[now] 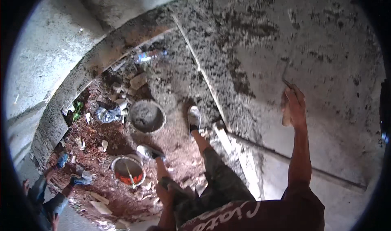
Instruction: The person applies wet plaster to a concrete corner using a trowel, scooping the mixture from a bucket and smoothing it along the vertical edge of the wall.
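My right hand (296, 102) is raised in front of a grey wall (326, 76) and closed round the wooden handle of a trowel (286, 117). The trowel's bent metal neck comes out above my fingers, while its blade blends into the grey surface and is hard to make out. Patches of rough, dark mortar mark the wall to the left of this hand. Low beside my left thigh hangs my left hand (164, 194), its fingers loosely stretched down, with nothing seen in them.
One bucket of grey mortar (163, 122) stands by my feet, another bucket (113, 164) nearer. A long thin strip (199, 66) runs along the wall's foot. Rubble, a plastic bottle (146, 56) and a curved concrete edge (97, 62) lie beyond. Another person's legs (55, 202) show at lower left.
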`<state>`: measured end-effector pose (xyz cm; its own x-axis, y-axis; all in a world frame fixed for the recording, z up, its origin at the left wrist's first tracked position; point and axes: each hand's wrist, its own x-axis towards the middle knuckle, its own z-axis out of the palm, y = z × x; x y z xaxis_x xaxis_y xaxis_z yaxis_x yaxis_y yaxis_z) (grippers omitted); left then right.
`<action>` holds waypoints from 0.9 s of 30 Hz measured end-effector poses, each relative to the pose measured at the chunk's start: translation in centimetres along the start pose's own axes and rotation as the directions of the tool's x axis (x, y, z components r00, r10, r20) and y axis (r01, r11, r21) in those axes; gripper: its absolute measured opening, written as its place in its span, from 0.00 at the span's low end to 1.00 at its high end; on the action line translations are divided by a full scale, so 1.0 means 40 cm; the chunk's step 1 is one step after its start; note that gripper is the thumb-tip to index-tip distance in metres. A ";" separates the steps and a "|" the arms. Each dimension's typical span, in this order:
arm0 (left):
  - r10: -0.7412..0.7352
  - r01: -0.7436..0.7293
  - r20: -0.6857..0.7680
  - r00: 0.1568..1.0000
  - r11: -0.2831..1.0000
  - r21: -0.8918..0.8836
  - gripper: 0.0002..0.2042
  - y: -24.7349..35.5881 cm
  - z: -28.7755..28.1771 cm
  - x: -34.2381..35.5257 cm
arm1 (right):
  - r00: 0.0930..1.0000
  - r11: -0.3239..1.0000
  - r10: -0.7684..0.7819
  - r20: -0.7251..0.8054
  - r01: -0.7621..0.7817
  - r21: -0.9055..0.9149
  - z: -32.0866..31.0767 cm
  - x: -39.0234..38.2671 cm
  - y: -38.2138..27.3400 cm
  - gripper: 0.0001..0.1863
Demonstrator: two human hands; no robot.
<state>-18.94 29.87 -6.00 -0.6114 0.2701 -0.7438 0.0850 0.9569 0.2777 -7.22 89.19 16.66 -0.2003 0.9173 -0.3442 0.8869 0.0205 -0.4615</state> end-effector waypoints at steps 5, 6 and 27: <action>0.218 -0.131 -0.274 0.937 0.944 0.303 0.26 -0.092 0.078 0.084 | 0.963 0.995 0.051 0.266 -0.072 0.071 0.346 -0.252 0.038 0.15; -0.079 0.078 0.007 0.997 0.993 0.084 0.24 0.065 0.018 0.100 | 0.927 0.998 0.059 0.370 -0.043 -0.051 0.423 -0.260 0.087 0.14; -0.210 0.212 -0.122 0.970 0.977 0.003 0.19 -0.191 -0.086 0.116 | 0.867 0.953 -0.126 0.483 0.240 -0.182 1.558 -0.386 0.175 0.17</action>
<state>-25.13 23.47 -9.50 -0.7070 0.0478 -0.7056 -0.0444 0.9927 0.1118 -23.87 50.37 -32.20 -0.4863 0.6002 -0.6350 0.8734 0.3123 -0.3737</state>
